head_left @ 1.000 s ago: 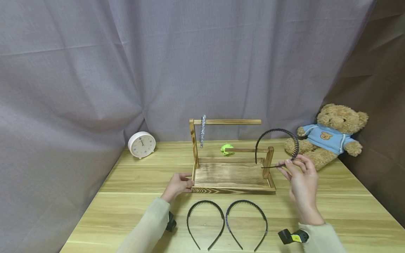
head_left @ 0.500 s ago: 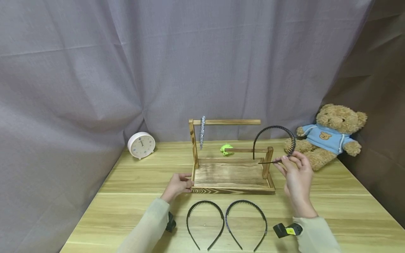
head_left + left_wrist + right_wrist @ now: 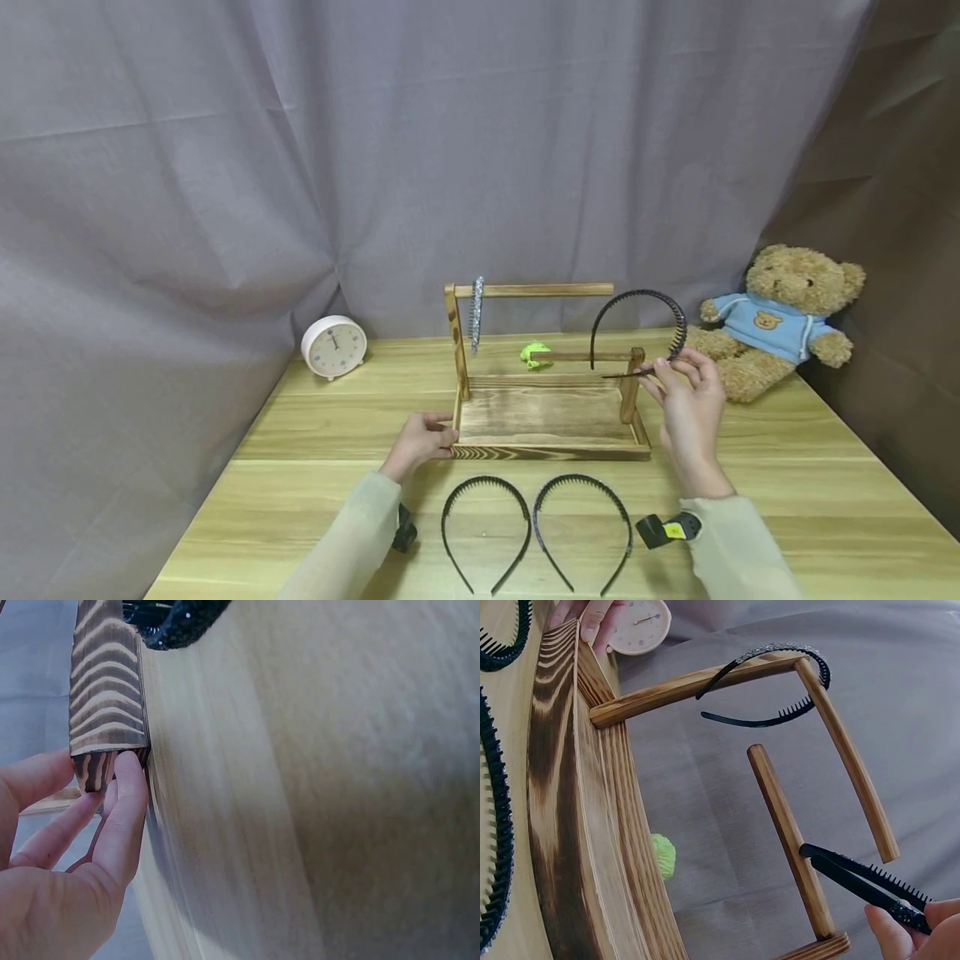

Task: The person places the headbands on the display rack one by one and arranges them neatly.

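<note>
My left hand (image 3: 420, 437) grips the front left corner of a wooden display stand (image 3: 551, 453), thumb and fingers on either side in the left wrist view. My right hand (image 3: 693, 408) pinches a black toothed headband (image 3: 637, 292) by one arm, upright beside the stand's right post. In the right wrist view that headband's free ends overlap the lower bar (image 3: 787, 825); whether they touch it I cannot tell. A silver glittery headband (image 3: 477, 312) hangs on the upper bar (image 3: 555, 290), near its left post. Two dark headbands (image 3: 487, 479) lie on the table in front.
A white round clock (image 3: 334, 347) stands at the back left of the wooden table (image 3: 300, 500). At the back right sits a teddy bear (image 3: 780, 321) in a blue top. Behind the stand is a small bright green object (image 3: 536, 354). Grey curtain (image 3: 450, 167) closes off the back.
The right hand has moved left and slightly up with the black headband, bringing it further over the stand's right end. The left hand keeps its grip on the corner.
</note>
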`<action>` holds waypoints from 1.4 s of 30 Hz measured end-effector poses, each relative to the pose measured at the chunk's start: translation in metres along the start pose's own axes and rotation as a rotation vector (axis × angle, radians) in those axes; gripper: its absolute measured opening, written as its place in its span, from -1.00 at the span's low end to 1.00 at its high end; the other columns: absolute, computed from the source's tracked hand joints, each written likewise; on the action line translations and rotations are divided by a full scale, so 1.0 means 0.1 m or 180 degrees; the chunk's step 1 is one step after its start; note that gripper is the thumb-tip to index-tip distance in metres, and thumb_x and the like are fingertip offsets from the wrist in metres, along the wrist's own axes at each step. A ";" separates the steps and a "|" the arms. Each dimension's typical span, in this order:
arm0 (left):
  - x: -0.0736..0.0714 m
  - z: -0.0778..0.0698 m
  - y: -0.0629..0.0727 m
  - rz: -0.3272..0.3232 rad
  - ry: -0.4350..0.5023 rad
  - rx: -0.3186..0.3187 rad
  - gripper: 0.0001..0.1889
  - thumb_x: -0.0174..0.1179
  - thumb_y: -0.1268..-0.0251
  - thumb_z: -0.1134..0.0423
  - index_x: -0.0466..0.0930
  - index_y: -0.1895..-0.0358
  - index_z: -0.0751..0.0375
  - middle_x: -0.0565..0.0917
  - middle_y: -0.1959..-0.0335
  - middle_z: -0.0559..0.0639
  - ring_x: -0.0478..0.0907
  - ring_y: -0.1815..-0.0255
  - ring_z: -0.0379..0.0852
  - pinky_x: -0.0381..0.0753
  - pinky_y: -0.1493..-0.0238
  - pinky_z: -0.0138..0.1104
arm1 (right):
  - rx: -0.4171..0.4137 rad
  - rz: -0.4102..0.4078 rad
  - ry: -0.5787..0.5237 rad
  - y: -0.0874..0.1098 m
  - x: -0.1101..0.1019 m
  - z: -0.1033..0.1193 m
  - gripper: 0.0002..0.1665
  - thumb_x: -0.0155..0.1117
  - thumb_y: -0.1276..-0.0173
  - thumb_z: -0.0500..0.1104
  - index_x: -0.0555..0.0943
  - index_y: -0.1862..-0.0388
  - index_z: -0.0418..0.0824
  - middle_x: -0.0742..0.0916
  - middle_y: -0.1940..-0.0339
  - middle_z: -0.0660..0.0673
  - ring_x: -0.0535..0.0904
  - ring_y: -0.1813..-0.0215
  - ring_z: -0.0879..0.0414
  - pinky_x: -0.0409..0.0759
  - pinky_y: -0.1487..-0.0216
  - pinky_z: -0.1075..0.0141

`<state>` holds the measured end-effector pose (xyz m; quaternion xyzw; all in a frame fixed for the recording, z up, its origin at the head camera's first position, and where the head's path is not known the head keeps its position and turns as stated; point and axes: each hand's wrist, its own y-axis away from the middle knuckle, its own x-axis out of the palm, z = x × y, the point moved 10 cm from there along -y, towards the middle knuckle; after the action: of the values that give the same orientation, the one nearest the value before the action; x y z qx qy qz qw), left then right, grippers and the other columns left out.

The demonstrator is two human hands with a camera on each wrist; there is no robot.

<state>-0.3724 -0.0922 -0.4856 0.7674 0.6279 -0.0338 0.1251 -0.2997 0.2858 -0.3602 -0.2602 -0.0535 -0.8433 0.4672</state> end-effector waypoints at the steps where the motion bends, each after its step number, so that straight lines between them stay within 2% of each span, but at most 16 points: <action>1: 0.00 0.00 0.00 -0.0017 0.0002 -0.0005 -0.52 0.18 -0.29 0.51 0.37 -0.26 0.60 0.60 0.11 0.41 0.64 0.38 -0.10 0.79 0.19 -0.18 | -0.0004 -0.0001 -0.0006 0.00 0.01 0.00 -0.74 0.15 -0.38 -0.45 0.41 0.03 -0.24 0.41 0.18 -0.15 0.67 0.23 0.08 0.73 0.01 0.30; 5: 0.00 -0.02 0.01 -0.0043 -0.0030 0.0001 -0.53 0.19 -0.29 0.49 0.40 -0.26 0.57 0.60 0.11 0.39 0.64 0.40 -0.11 0.80 0.22 -0.22 | -0.0011 0.0005 -0.0025 -0.01 0.06 0.00 -0.75 0.14 -0.38 -0.45 0.41 0.03 -0.26 0.42 0.17 -0.16 0.68 0.20 0.07 0.72 0.00 0.29; 12: 0.00 -0.03 0.04 -0.0048 -0.0020 -0.0009 -0.52 0.20 -0.28 0.49 0.39 -0.26 0.58 0.61 0.10 0.41 0.66 0.35 -0.05 0.79 0.17 -0.14 | -0.0056 -0.0005 0.0017 -0.04 0.13 -0.01 -0.73 0.16 -0.37 -0.45 0.42 0.01 -0.24 0.42 0.17 -0.16 0.69 0.20 0.08 0.73 0.01 0.32; 22: 0.00 -0.02 0.03 -0.0057 -0.0034 -0.0008 -0.53 0.20 -0.28 0.49 0.41 -0.25 0.56 0.63 0.13 0.37 0.64 0.41 -0.11 0.80 0.23 -0.23 | -0.0118 0.0034 0.0002 -0.09 0.18 0.01 -0.71 0.15 -0.37 -0.46 0.40 -0.02 -0.30 0.43 0.16 -0.16 0.67 0.18 0.06 0.72 -0.03 0.30; 34: 0.00 -0.01 0.05 -0.0030 -0.0084 -0.0015 -0.53 0.19 -0.31 0.47 0.40 -0.27 0.54 0.61 0.09 0.37 0.66 0.33 -0.06 0.79 0.21 -0.24 | -0.0278 0.0043 0.0017 -0.12 0.29 0.03 -0.73 0.17 -0.35 -0.48 0.44 0.01 -0.31 0.48 0.24 -0.14 0.67 0.29 0.17 0.74 0.05 0.35; 42: -0.01 0.00 0.03 -0.0030 -0.0079 -0.0012 -0.53 0.19 -0.31 0.46 0.40 -0.27 0.53 0.60 0.08 0.36 0.66 0.32 -0.08 0.79 0.21 -0.26 | -0.0289 0.0039 -0.0146 -0.12 0.35 0.01 -0.72 0.17 -0.31 -0.53 0.46 0.07 -0.30 0.47 0.26 -0.15 0.67 0.34 0.14 0.76 0.10 0.33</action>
<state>-0.3693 -0.0936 -0.4850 0.7637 0.6300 -0.0428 0.1341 -0.3238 0.2658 -0.3400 -0.3007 -0.0243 -0.8358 0.4587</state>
